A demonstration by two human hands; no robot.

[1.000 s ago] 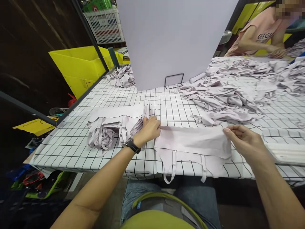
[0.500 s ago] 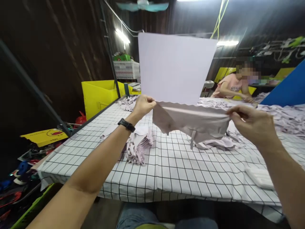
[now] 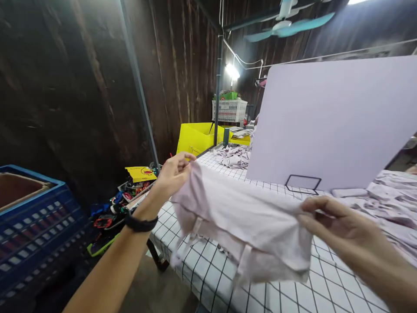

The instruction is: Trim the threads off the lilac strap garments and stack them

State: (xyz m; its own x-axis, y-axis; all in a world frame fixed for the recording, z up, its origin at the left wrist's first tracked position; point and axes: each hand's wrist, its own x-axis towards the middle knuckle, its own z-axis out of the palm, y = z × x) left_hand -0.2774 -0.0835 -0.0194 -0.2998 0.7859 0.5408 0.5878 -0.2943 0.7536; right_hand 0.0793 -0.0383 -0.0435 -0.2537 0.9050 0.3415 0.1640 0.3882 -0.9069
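A thin, pale lilac bra top (image 3: pixel 247 213) with narrow straps hanging from it is stretched between my hands above the near table edge. My left hand (image 3: pixel 176 171), with a black band on its wrist, pinches its left upper corner. At the other end, the fingertips of my right hand (image 3: pixel 335 221) grip the upper right edge. The cloth slants down to the right, slightly blurred, and hides part of the checked tablecloth (image 3: pixel 332 265) beneath it.
A large pale board (image 3: pixel 325 126) stands on the table on a wire stand. Heaped lilac garments (image 3: pixel 233 155) lie beyond; another heap (image 3: pixel 391 204) is at right. Yellow boxes (image 3: pixel 197 137), a post (image 3: pixel 219 87), a blue crate (image 3: pixel 39 226) and clutter (image 3: pixel 120 204) flank the left side.
My view has swung left, bringing the blue crate into sight. The bra top has come closer and lower and has turned, its lighter face now showing. Both hands keep their hold.
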